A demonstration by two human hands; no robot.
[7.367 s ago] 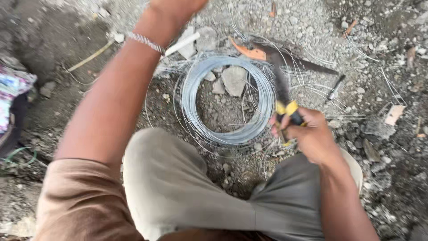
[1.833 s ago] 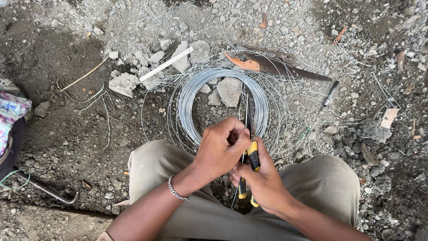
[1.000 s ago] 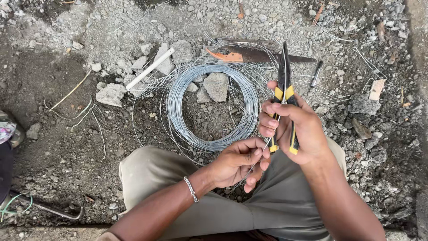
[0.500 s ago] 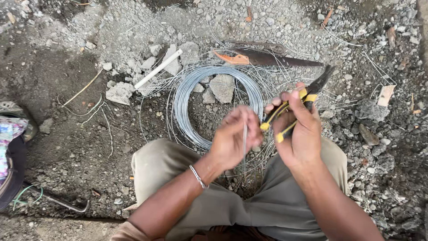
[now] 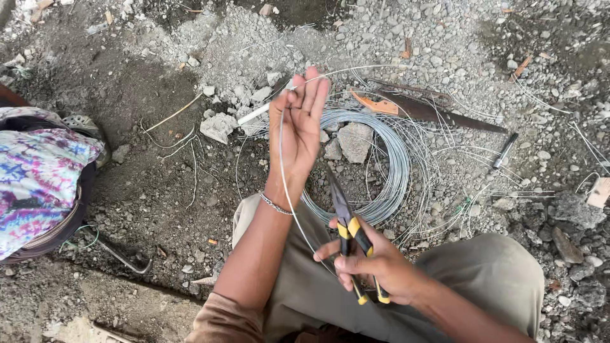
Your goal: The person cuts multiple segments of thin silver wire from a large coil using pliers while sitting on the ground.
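You crouched over bare ground (image 5: 127, 159) of dirt, gravel and broken stone. Your left hand (image 5: 298, 124) was raised, fingers pinched on a thin grey wire (image 5: 284, 171); it ran in a bowed line from those fingertips down toward your right hand (image 5: 375, 267). That grip was clamped on yellow-handled pliers (image 5: 349, 235), nose pointing away from you toward the wire coil (image 5: 387, 171)

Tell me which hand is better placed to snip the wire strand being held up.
Probably the right hand: it grips the yellow-handled pliers, whose nose points up beside the wire strand. The left hand is raised, pinching the strand's upper part over the wire coil, so it carries no tool.
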